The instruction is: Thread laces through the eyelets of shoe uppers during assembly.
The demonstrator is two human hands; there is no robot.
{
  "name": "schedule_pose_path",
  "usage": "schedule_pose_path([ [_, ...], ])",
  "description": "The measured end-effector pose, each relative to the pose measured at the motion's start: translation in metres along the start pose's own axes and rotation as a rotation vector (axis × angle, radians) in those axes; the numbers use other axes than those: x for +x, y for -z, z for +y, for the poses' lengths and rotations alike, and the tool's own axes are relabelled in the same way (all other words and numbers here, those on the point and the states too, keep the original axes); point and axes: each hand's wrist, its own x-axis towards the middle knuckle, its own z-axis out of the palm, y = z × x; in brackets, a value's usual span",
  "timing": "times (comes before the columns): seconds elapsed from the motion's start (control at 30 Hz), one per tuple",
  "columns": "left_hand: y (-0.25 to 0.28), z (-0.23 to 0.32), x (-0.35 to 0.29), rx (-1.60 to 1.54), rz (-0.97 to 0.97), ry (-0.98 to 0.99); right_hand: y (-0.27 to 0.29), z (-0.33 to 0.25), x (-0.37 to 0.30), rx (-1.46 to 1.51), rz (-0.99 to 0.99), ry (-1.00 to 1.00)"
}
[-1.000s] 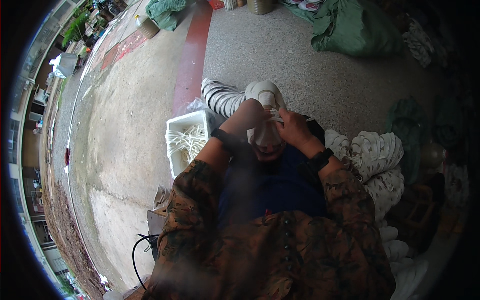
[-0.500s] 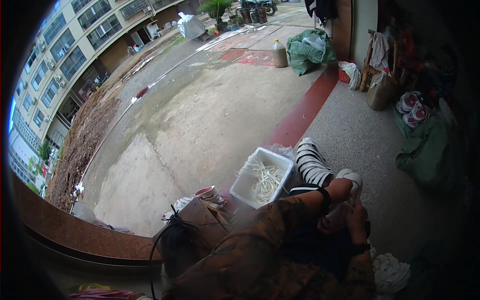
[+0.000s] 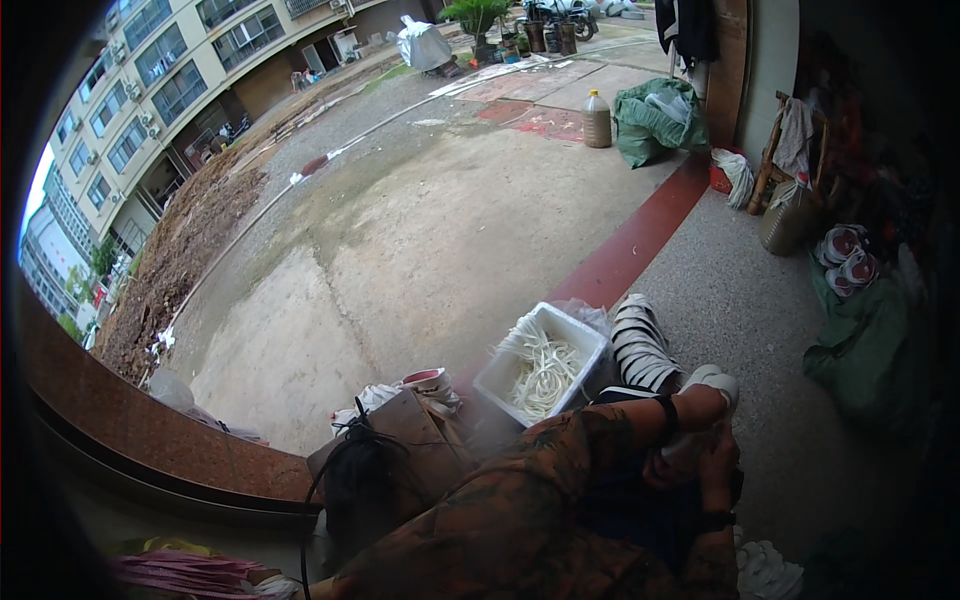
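Low at the right, my two hands meet at a pair of pale white shoes (image 3: 712, 379), whose rounded ends poke out past my fingers. My left hand (image 3: 704, 408), with a black band at its wrist, closes round the shoes from above. My right hand (image 3: 717, 458) is bent against their lower part, fingers curled in; what its fingertips pinch is too dark and small to make out. Just beyond lies a white foam box (image 3: 487, 383) with white shoelaces (image 3: 548, 372) heaped in it. Beside the box, a row of nested white shoe parts with dark edges (image 3: 643, 343) reaches toward my hands.
A wooden box (image 3: 410, 432) with white-and-red shoes (image 3: 428, 383) stands left. More white shoes (image 3: 768, 570) lie at lower right. Green sacks (image 3: 862, 340), a jug (image 3: 597, 122) and a bamboo chair (image 3: 768, 160) stand farther off. A red strip (image 3: 640, 240) crosses the floor.
The whole view has swung slightly, so the scene sits farther right and lower. Both hands stay together at the white shoes, with only a small shift in their pose.
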Motion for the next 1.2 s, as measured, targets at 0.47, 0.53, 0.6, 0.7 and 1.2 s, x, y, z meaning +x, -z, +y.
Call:
schedule_pose_path([
  [0.47,-0.011,-0.035,-0.035,0.084,0.081,-0.382,0.019,-0.041,0.005,-0.168,-0.151,0.118],
  [0.53,-0.018,-0.046,-0.042,0.091,0.058,-0.371,0.002,-0.008,0.008,-0.112,-0.134,-0.01],
  [0.6,-0.016,-0.05,-0.044,0.092,0.028,-0.379,0.0,-0.007,0.006,-0.141,-0.033,0.238],
  [0.7,-0.015,-0.054,-0.054,0.049,0.073,-0.414,0.008,-0.032,-0.001,-0.221,-0.075,0.258],
  [1.2,0.005,-0.071,-0.084,-0.261,0.03,-0.24,0.006,-0.006,0.003,-0.269,-0.073,0.314],
])
